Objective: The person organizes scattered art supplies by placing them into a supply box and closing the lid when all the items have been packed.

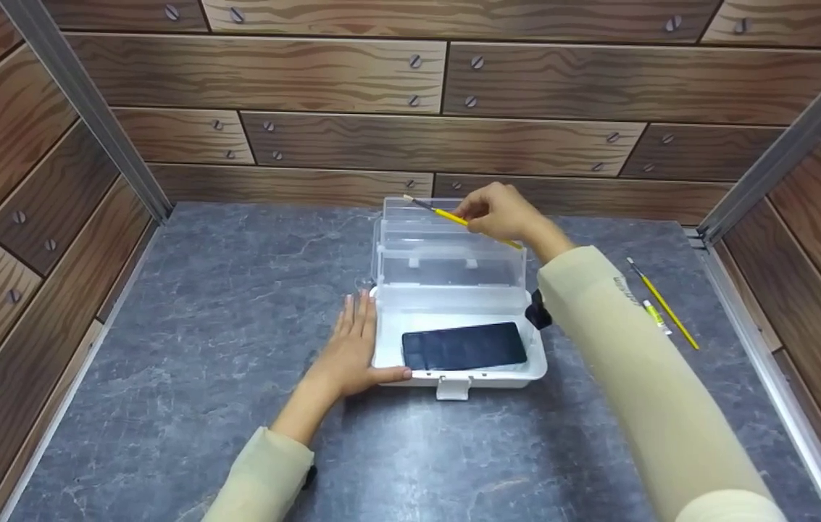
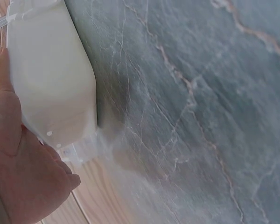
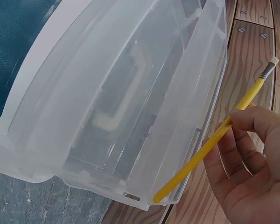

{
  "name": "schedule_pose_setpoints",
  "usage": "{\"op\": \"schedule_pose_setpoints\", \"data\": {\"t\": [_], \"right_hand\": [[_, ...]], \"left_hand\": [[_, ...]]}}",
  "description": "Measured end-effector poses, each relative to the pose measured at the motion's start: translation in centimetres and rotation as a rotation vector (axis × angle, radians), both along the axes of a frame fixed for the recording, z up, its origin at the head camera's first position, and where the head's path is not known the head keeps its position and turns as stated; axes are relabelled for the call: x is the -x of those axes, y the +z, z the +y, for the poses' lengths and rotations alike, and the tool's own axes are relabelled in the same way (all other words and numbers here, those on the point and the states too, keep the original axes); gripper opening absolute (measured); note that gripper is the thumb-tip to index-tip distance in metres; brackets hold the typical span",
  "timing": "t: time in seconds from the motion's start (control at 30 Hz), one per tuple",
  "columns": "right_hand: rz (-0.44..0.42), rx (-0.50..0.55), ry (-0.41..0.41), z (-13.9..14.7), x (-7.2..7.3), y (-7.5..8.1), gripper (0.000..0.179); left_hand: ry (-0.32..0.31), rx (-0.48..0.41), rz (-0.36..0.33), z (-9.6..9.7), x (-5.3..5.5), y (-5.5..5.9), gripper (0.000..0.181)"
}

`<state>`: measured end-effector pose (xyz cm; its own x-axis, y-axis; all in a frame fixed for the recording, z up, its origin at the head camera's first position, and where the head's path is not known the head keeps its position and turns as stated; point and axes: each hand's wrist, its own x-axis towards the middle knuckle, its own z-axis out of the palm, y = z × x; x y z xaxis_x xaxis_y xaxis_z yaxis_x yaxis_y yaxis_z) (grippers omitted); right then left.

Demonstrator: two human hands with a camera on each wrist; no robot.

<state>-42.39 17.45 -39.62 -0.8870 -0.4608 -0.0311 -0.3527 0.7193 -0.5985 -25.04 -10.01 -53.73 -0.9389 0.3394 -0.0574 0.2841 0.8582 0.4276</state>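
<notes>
A white plastic box [image 1: 392, 319] stands on the table with its clear lid [image 1: 453, 268] raised at the back. Inside it lies a black smartphone [image 1: 464, 346]. My left hand [image 1: 352, 355] rests against the box's left side, fingers straight along the wall and thumb at the front rim. In the left wrist view the hand lies along the box's outer wall [image 2: 51, 74]. My right hand [image 1: 501, 212] pinches a yellow-handled paintbrush [image 1: 451, 217] above the raised lid. The right wrist view shows the paintbrush [image 3: 200, 154] between thumb and fingers, bristles pointing away from the lid.
On the right of the table lie a second yellow paintbrush [image 1: 664, 303] and a small yellow-and-white tube [image 1: 656, 317]. A white latch [image 1: 453, 388] hangs at the box's front. Wood-patterned walls [image 1: 338, 138] with metal frame bars [image 1: 91, 109] enclose the grey marbled table [image 1: 222, 312].
</notes>
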Motion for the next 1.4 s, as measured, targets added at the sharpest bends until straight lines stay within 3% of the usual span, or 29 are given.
{"op": "schedule_pose_setpoints", "data": {"t": [0.17, 0.37, 0.57, 1.0, 1.4], "right_hand": [[-0.001, -0.017, 0.009, -0.3, -0.2, -0.4, 0.024], [0.069, -0.058, 0.034, -0.9, -0.1, -1.3, 0.025], [0.061, -0.086, 0.014, -1.5, -0.2, -2.2, 0.024], [0.128, -0.139, 0.002, -2.0, -0.1, -3.0, 0.024], [0.2, -0.089, 0.012, -1.6, 0.0, -3.5, 0.031]], "left_hand": [[0.001, 0.0, -0.007, -0.1, 0.0, -0.1, 0.138], [0.005, 0.01, 0.008, -0.1, 0.1, -0.2, 0.138], [0.006, 0.01, 0.005, -0.2, -0.2, -0.3, 0.138], [0.008, -0.027, 0.004, -0.2, -0.1, -0.1, 0.139], [0.012, -0.015, -0.004, -0.1, 0.0, 0.0, 0.139]]}}
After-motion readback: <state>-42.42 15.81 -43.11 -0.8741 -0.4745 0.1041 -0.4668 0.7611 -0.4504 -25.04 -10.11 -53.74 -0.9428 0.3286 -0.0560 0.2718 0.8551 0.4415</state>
